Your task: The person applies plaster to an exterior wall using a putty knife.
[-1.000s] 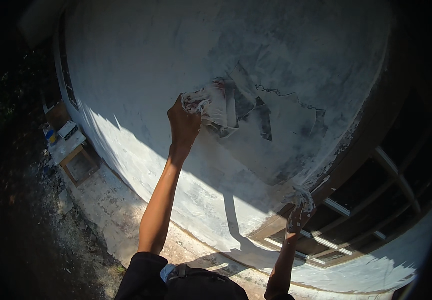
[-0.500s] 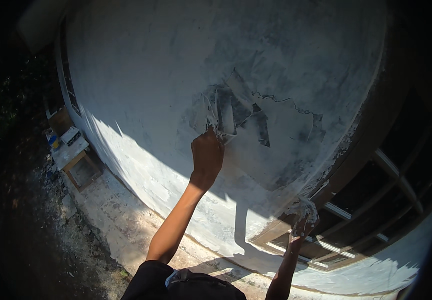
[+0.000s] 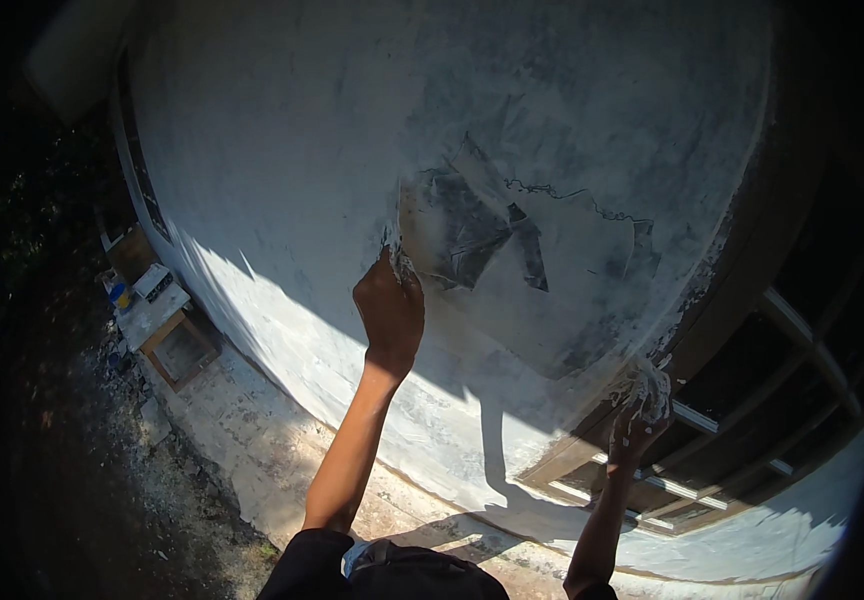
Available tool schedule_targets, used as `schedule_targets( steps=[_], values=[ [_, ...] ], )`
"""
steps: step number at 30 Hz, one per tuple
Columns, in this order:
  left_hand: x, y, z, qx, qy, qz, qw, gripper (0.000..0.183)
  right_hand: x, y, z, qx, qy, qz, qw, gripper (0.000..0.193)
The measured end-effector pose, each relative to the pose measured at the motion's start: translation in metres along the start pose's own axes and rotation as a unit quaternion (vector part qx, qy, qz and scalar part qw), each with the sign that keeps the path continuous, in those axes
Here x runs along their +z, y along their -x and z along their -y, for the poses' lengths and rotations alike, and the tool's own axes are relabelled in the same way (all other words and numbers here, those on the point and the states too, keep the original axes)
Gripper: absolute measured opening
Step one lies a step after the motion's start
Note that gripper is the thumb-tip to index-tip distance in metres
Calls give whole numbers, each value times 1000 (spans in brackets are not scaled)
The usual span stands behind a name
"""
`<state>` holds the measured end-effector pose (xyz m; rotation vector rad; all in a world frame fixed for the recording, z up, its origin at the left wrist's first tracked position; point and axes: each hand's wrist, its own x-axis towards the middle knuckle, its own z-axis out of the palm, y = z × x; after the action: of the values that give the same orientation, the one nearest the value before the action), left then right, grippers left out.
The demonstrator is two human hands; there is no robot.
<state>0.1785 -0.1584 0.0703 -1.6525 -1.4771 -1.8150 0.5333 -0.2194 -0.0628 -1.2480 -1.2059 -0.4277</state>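
Observation:
My left hand (image 3: 390, 312) is closed on a putty knife (image 3: 398, 215), its thin blade nearly edge-on against the white wall (image 3: 282, 150). White putty clings around those fingers. Right of the blade lies a dark grey patch (image 3: 462, 225) with torn-looking edges, and pale smears surround it. My right hand (image 3: 638, 425), fingers coated in white paste, is raised near the wall's right edge beside the window frame. It is closed around something heaped with white putty (image 3: 650, 380); what lies under the putty cannot be made out.
A wooden-framed window (image 3: 742, 410) with dark panes is at the right. At the left, a small wooden stand (image 3: 180, 345) bears a blue-and-yellow container (image 3: 120, 294) and other items. A pale ledge (image 3: 282, 470) runs along the wall's foot, beside rough ground (image 3: 152, 500).
My left hand has moved left and slightly down with the putty knife, uncovering more of the dark patch. The right hand appears farther right and higher.

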Motion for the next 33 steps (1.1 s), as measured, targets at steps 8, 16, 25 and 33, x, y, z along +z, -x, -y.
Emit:
schedule_targets(
  steps=[8,16,25,33],
  values=[
    [60,54,-72,60,-41,61,995,13,11,-18,26,-74,-25,15,997,55],
    [-12,56,-59,21,144,96,985,28,22,-39,37,-98,-34,51,993,67],
    [21,9,-27,-11,-30,60,998,19,15,-48,27,256,-539,68,800,82],
    [34,78,-102,54,100,131,985,34,4,-50,52,160,-454,37,876,68]
  ],
)
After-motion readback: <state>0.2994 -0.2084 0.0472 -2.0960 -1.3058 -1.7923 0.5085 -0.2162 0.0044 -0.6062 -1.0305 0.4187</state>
